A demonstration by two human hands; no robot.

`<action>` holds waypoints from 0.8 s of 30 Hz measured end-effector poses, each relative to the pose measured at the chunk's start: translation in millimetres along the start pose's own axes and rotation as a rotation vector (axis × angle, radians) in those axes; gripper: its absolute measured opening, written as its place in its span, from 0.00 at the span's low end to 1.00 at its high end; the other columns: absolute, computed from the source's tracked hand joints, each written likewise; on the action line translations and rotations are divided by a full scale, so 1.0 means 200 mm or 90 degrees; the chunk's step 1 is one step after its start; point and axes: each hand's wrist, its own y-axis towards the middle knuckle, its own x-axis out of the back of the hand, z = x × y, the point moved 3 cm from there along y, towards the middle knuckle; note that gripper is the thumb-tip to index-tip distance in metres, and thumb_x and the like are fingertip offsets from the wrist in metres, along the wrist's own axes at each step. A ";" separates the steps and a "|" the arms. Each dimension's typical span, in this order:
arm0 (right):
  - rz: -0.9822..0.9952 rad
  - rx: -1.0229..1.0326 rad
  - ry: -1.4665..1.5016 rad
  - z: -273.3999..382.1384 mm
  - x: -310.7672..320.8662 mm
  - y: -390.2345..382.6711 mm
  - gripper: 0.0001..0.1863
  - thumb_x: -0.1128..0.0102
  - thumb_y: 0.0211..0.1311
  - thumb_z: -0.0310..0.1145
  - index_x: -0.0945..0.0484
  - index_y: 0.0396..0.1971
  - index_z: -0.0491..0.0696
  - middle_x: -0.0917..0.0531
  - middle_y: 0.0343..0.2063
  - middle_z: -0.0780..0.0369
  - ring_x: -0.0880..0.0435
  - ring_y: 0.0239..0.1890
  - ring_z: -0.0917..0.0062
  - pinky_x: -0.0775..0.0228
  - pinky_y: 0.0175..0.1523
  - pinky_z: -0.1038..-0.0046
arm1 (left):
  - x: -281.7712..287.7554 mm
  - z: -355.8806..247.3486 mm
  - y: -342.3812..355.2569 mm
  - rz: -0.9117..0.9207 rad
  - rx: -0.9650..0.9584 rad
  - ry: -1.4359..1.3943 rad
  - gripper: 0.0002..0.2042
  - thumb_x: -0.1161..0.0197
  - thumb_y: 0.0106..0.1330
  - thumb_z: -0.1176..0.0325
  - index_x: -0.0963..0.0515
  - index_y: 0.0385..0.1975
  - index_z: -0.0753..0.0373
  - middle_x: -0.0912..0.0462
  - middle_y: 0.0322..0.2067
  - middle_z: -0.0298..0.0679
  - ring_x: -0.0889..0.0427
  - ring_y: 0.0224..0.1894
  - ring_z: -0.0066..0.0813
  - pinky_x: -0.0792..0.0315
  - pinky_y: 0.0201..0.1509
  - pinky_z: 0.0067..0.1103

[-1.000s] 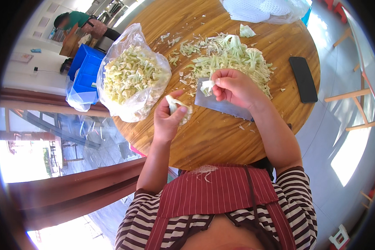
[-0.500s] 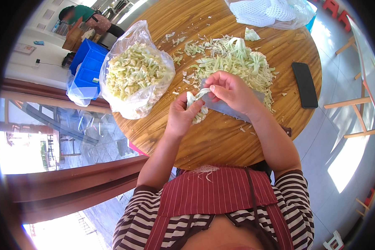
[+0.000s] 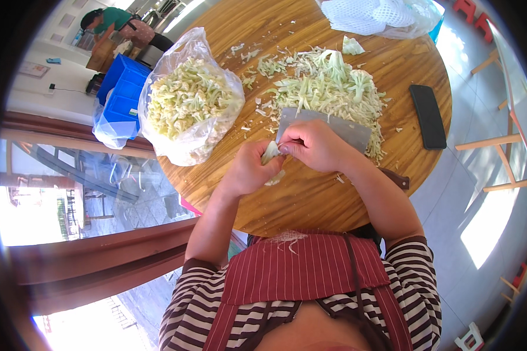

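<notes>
My left hand (image 3: 249,168) is closed around a pale cauliflower piece (image 3: 270,153), part of it hidden by the fingers. At its tip, the thumb and fingers of my right hand (image 3: 310,145) pinch the end of the same piece. Just beyond my right hand a cleaver (image 3: 346,132) lies flat, its dark wooden handle poking out under my right forearm. Behind the blade spreads a heap of cauliflower peelings (image 3: 316,90), with a larger leafy stem on top. To the left stands an opened clear plastic bag (image 3: 231,102) full of cauliflower florets (image 3: 184,96).
All this rests on a round wooden table (image 3: 287,207). A black phone (image 3: 428,117) lies near its right edge, and white foam netting (image 3: 366,14) in plastic at the far edge. Blue crates (image 3: 123,96) stand beyond the bag. A person (image 3: 120,26) bends over a box far left.
My hands have drawn lower and closer together, and the strip stretched between them no longer shows. More of the cleaver's blade and handle is uncovered.
</notes>
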 end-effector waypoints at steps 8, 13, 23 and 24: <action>0.023 -0.198 0.453 -0.01 -0.07 0.01 0.07 0.41 0.67 0.30 0.21 0.35 0.40 0.18 0.27 0.66 0.19 0.26 0.84 0.26 0.33 0.80 | 0.10 -0.04 -0.03 0.026 -0.074 -0.077 0.05 0.38 0.61 0.73 0.23 0.35 0.65 0.22 0.27 0.31 0.24 0.30 0.17 0.29 0.32 0.20; -0.080 -0.109 0.266 -0.03 -0.05 0.02 0.06 0.39 0.61 0.28 0.20 0.35 0.41 0.18 0.27 0.64 0.19 0.27 0.82 0.26 0.33 0.78 | 0.00 0.20 -0.01 -0.153 -0.023 -0.387 0.13 0.39 0.65 0.73 0.27 0.48 0.66 0.22 0.40 0.31 0.24 0.40 0.18 0.27 0.43 0.17; -0.040 0.010 -0.166 -0.03 -0.12 -0.01 0.08 0.41 0.53 0.29 0.20 0.33 0.44 0.20 0.31 0.56 0.20 0.33 0.59 0.26 0.39 0.63 | 0.00 -0.02 -0.06 -0.258 -0.135 0.277 0.08 0.37 0.59 0.72 0.24 0.37 0.64 0.19 0.29 0.49 0.19 0.29 0.46 0.26 0.32 0.30; -0.032 0.000 -0.182 -0.02 -0.13 -0.01 0.08 0.41 0.54 0.30 0.20 0.33 0.44 0.20 0.31 0.56 0.20 0.34 0.58 0.26 0.39 0.62 | -0.01 -0.02 -0.05 -0.266 -0.164 0.288 0.07 0.38 0.60 0.72 0.23 0.37 0.64 0.19 0.26 0.47 0.20 0.26 0.40 0.27 0.31 0.29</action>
